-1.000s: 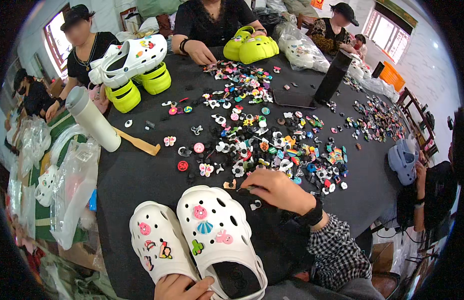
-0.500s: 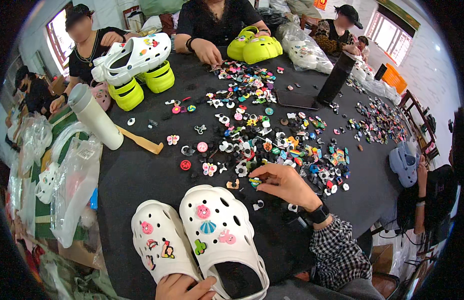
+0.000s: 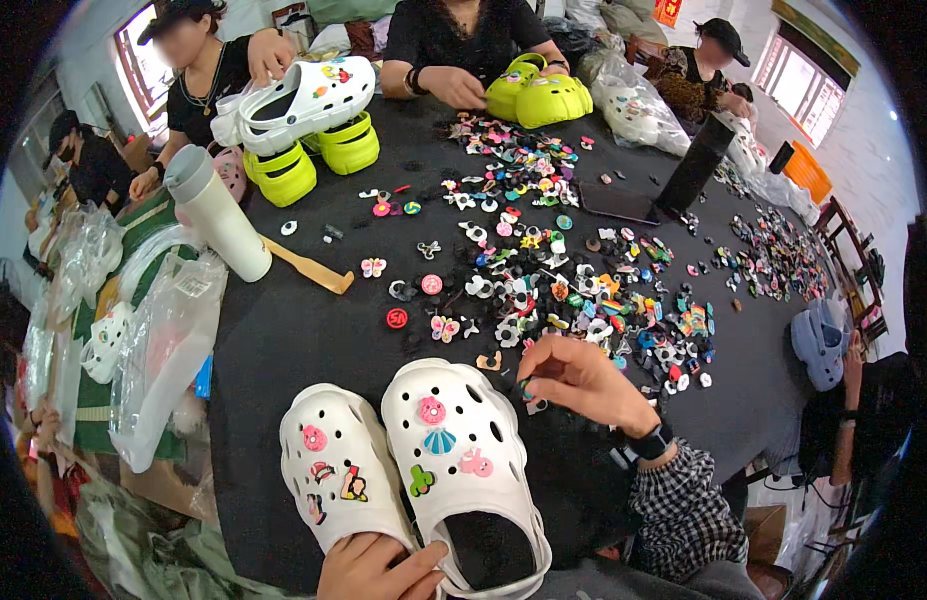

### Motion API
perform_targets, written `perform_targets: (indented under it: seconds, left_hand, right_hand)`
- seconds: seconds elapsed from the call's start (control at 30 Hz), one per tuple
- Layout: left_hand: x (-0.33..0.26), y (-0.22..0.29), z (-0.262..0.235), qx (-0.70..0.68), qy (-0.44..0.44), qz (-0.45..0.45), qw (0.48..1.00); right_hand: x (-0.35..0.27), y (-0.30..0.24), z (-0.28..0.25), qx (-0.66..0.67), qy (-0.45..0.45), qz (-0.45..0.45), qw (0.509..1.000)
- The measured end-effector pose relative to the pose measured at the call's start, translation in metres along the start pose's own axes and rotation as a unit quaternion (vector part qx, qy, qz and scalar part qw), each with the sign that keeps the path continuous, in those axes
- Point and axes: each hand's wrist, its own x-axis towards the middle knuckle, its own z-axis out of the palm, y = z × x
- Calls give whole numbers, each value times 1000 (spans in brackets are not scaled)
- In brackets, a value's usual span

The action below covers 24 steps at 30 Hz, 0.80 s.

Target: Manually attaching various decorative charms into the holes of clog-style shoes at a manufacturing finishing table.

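A pair of white clogs lies at the near edge of the table, toes pointing away from me. The left clog [image 3: 368, 435] bears several shoe charms, including a pink donut and a small figure. On the right clog [image 3: 495, 430] sit a pink donut, a blue shell, a green cactus and a pink charm. My left hand [image 3: 375, 568] grips the clogs at their inner openings, fingers curled in. To the right of the clogs, above the table, my right hand [image 3: 588, 385] pinches a small greenish shoe charm [image 3: 525, 388], mostly hidden by the fingertips.
Loose shoe charms [image 3: 593, 300] spread across the black table [image 3: 313, 330]. A white bottle [image 3: 218, 220], a wooden-coloured stick [image 3: 308, 265], a phone [image 3: 618, 203] and a black cylinder [image 3: 695, 165] stand or lie around. Co-workers handle green clogs [image 3: 538, 95] and a blue clog [image 3: 818, 340].
My right hand has lifted the greenish charm off the charm pile and drawn it slightly nearer. The whole view has shifted a little. My left hand keeps its hold on the clogs.
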Motion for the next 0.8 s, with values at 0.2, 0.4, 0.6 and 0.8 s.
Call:
perform_targets:
  seconds: [0.2,0.4,0.6,0.8]
  left_hand:
    - [0,1,-3,-5,0,-1,1000]
    - [-1,0,-3,-10,-6,-3,1000]
    - [-1,0,-3,-5,-5,-2,1000]
    - [-1,0,-2,-9,-5,-2,1000]
  right_hand:
    - [4,-28,27,-110,-21,-67,991]
    - [14,-30,43,-96,-49,-91,990]
    - [16,-32,48,-192,-45,-132,971]
    - [13,-34,49,-160,-42,-71,984]
